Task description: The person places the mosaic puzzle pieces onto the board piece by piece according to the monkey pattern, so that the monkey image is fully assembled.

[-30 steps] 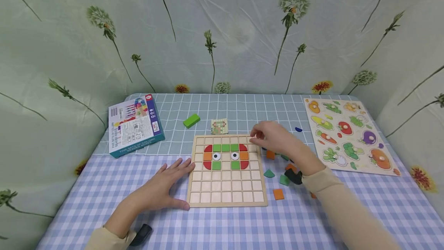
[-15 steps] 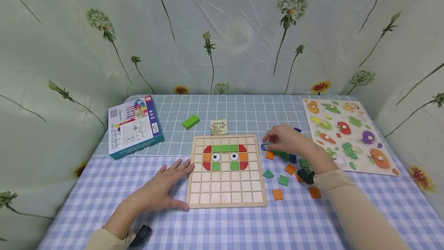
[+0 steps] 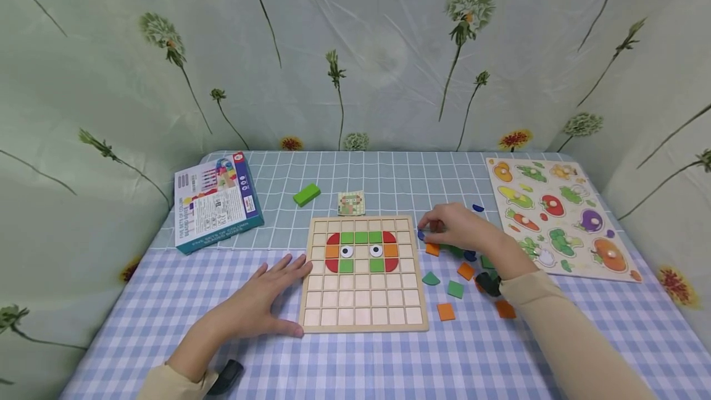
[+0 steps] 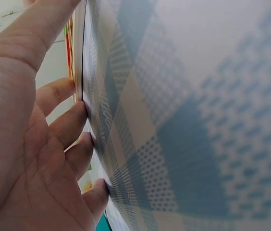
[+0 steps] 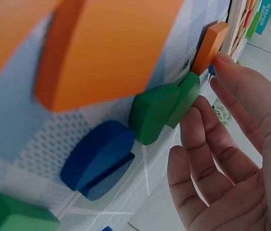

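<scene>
My left hand [image 3: 272,298] lies with its fingers spread along the left edge of a wooden grid board [image 3: 363,328]. Red, green and orange tiles and two eye tiles fill part of the board's upper rows. Just off the board's right edge, my right hand [image 3: 458,227] pinches a small blue piece [image 3: 420,234] between thumb and forefinger. In the right wrist view this blue piece [image 5: 211,70] is mostly hidden behind the thumb. An orange square [image 3: 432,249] lies right by the thumb, and green pieces [image 5: 150,113] sit under the other fingers.
Loose tiles lie right of the board, among them a green quarter-round [image 3: 430,278] and an orange square [image 3: 446,312]. Behind the board are a pattern card [image 3: 352,203] and a green block [image 3: 307,194]. A box [image 3: 216,202] stands left, a vegetable puzzle [image 3: 555,221] right.
My right hand has moved right from the board's upper right corner to the loose pieces, and its thumb and forefinger have closed on the blue piece. The left hand stays put.
</scene>
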A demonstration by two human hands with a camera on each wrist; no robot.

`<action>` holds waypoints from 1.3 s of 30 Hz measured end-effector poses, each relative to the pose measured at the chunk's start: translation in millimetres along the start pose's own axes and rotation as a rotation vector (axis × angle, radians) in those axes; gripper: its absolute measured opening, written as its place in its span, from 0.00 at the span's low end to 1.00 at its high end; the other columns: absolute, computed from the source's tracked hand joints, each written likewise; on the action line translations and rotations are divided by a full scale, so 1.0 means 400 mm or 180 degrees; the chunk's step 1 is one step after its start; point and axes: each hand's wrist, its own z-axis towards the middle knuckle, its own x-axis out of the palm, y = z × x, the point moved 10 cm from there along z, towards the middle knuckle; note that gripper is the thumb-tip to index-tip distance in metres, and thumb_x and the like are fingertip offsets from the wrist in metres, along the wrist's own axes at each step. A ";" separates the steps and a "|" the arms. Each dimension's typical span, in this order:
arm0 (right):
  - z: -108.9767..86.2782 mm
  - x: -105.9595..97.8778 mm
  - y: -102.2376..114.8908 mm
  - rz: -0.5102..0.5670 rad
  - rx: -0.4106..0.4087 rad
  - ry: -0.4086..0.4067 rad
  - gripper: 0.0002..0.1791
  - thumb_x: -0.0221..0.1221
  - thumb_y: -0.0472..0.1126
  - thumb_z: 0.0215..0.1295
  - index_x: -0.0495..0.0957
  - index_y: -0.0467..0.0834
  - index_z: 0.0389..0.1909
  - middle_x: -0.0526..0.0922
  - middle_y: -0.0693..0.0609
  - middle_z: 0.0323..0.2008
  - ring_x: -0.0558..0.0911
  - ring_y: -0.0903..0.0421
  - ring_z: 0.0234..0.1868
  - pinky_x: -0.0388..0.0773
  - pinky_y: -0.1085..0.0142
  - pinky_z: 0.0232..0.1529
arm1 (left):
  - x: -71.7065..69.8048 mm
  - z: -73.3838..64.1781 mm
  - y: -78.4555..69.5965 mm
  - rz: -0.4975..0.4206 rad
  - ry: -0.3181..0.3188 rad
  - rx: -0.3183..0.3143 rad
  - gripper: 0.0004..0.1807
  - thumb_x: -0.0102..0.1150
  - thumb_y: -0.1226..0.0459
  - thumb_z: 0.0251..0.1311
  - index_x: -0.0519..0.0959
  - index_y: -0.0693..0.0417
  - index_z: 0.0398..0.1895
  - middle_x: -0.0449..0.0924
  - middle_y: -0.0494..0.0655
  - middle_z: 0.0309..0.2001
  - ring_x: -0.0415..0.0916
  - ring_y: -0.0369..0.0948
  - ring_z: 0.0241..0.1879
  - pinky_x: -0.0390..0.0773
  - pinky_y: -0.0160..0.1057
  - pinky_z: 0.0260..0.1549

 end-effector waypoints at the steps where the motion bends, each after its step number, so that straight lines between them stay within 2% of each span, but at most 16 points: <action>1: 0.001 0.001 0.000 -0.0018 -0.0004 -0.0001 0.10 0.71 0.41 0.71 0.90 0.45 0.50 0.86 0.54 0.36 0.78 0.59 0.35 0.81 0.66 0.40 | 0.000 0.001 0.001 0.0007 -0.0002 0.0005 0.64 0.76 0.30 0.47 0.60 0.37 0.86 0.53 0.44 0.88 0.44 0.58 0.88 0.42 0.78 0.79; 7: 0.008 0.006 0.003 -0.0110 0.0027 0.0010 0.10 0.71 0.42 0.71 0.90 0.45 0.49 0.84 0.54 0.35 0.77 0.59 0.34 0.80 0.67 0.40 | 0.002 0.003 0.002 0.0032 -0.0014 0.0035 0.64 0.76 0.29 0.47 0.60 0.37 0.86 0.53 0.44 0.88 0.44 0.58 0.88 0.43 0.78 0.79; 12: 0.016 0.006 0.014 -0.0120 0.0043 0.0020 0.13 0.72 0.43 0.70 0.89 0.44 0.52 0.84 0.53 0.36 0.77 0.58 0.36 0.79 0.66 0.41 | 0.001 0.003 0.000 0.0033 -0.0028 0.0056 0.64 0.76 0.29 0.47 0.60 0.38 0.86 0.52 0.44 0.88 0.44 0.58 0.88 0.43 0.78 0.79; 19: 0.025 0.006 0.027 -0.0101 0.0081 -0.0003 0.14 0.71 0.40 0.70 0.88 0.39 0.53 0.87 0.51 0.39 0.79 0.57 0.37 0.85 0.65 0.45 | 0.000 0.002 -0.001 0.0024 -0.0013 0.0057 0.64 0.76 0.30 0.47 0.60 0.39 0.86 0.53 0.44 0.88 0.44 0.58 0.88 0.43 0.79 0.78; 24: 0.031 0.007 0.032 -0.0119 0.0101 0.0014 0.12 0.70 0.38 0.71 0.88 0.39 0.52 0.87 0.51 0.37 0.79 0.57 0.36 0.85 0.65 0.45 | 0.000 0.001 0.001 0.0027 -0.0002 0.0041 0.64 0.76 0.29 0.47 0.60 0.39 0.86 0.53 0.44 0.88 0.44 0.59 0.88 0.43 0.79 0.79; 33: 0.045 0.001 0.017 -0.0255 0.0201 -0.0039 0.12 0.66 0.34 0.71 0.85 0.37 0.52 0.83 0.50 0.32 0.77 0.56 0.33 0.81 0.65 0.39 | 0.001 0.000 0.002 0.0020 0.0003 0.0029 0.64 0.76 0.29 0.47 0.60 0.39 0.86 0.52 0.44 0.88 0.43 0.58 0.88 0.43 0.78 0.79; 39: 0.042 -0.007 0.000 -0.0084 0.0220 -0.0050 0.13 0.68 0.36 0.70 0.86 0.37 0.53 0.86 0.50 0.34 0.79 0.56 0.34 0.84 0.63 0.42 | -0.001 0.000 0.000 0.0045 -0.0007 0.0052 0.64 0.76 0.30 0.47 0.59 0.39 0.87 0.52 0.45 0.88 0.44 0.59 0.88 0.43 0.78 0.79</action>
